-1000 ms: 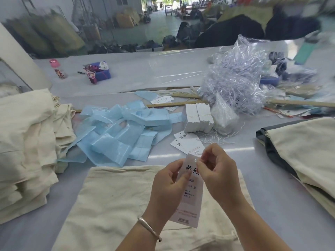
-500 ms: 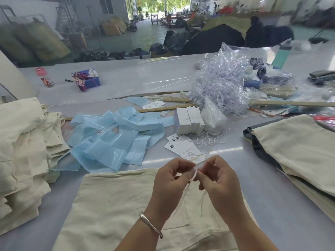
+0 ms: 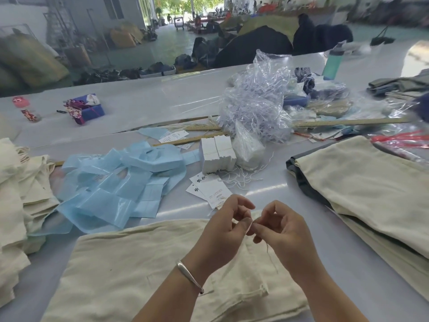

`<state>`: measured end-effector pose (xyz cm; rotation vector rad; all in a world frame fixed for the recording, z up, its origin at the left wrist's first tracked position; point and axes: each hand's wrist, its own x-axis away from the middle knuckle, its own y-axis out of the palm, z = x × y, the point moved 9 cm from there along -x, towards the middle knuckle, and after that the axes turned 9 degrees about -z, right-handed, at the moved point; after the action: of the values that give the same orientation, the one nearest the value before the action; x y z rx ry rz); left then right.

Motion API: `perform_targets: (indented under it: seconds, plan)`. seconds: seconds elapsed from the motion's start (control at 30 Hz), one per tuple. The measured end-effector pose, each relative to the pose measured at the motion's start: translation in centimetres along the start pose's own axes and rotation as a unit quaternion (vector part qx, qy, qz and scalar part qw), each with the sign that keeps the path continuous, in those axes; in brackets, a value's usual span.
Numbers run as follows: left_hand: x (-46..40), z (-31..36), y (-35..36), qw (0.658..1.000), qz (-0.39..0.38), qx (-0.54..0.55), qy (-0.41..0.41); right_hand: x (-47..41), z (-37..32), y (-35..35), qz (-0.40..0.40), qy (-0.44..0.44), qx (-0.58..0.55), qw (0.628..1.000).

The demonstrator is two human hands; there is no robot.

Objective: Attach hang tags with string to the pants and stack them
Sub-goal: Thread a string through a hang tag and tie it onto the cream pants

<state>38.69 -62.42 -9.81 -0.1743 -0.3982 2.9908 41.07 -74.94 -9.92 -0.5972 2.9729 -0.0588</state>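
A cream pair of pants (image 3: pixel 130 275) lies flat on the table right in front of me. Above it my left hand (image 3: pixel 222 231) and my right hand (image 3: pixel 281 231) meet fingertip to fingertip, both pinching a thin white string (image 3: pixel 269 249) whose loose end hangs down below my right hand. No hang tag shows between my fingers. Loose printed hang tags (image 3: pixel 209 189) lie just beyond my hands, next to a white bundled block of tags (image 3: pixel 217 154) and scattered strings (image 3: pixel 241 177).
Folded cream pants are stacked at the left (image 3: pixel 16 201) and at the right over a dark garment (image 3: pixel 362 187). Blue plastic bags (image 3: pixel 111 182) spread at centre left. A heap of clear plastic (image 3: pixel 257 101), wooden rulers (image 3: pixel 348 123) and a water bottle (image 3: pixel 333 63) sit behind.
The hang tag held upright a second ago is no longer visible in my hands. My hands have lowered slightly and now pinch only the string between their fingertips.
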Motion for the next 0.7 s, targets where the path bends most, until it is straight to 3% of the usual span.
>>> perform_targets:
  seconds: [0.13,0.23,0.37,0.43,0.5,0.57,0.63,0.7]
  plan:
    - [-0.5,-0.6,0.2,0.996,0.068,-0.061,-0.017,0.1,-1.2,-3.1,0.106,-0.028,0.177,0.978]
    - [-0.8,-0.4,0.2,0.993,0.102,-0.059,-0.014,-0.9,-1.0,-3.0,0.052,-0.016,0.14,0.989]
    - [-0.9,0.1,-0.3,0.989,0.144,-0.017,0.008,-1.9,2.1,-0.9,-0.083,0.116,-0.036,0.989]
    - [-1.0,-0.4,-0.2,0.989,0.149,-0.001,0.006,-1.9,3.1,-1.0,-0.093,0.138,-0.063,0.984]
    - [-1.2,-1.9,0.0,0.989,0.147,0.016,-0.024,-2.2,3.4,-2.5,-0.052,0.124,-0.026,0.991]
    - [-1.2,-4.4,-0.1,0.984,0.16,0.013,-0.076,-2.9,2.2,-5.2,0.033,0.076,0.117,0.99]
    - [-0.9,-7.0,-1.1,0.972,0.191,-0.032,-0.129,-3.4,-0.3,-7.5,0.122,0.015,0.263,0.957]
    - [-0.4,-9.1,-2.3,0.958,0.213,-0.096,-0.165,-3.7,-3.3,-8.5,0.18,-0.073,0.321,0.927]
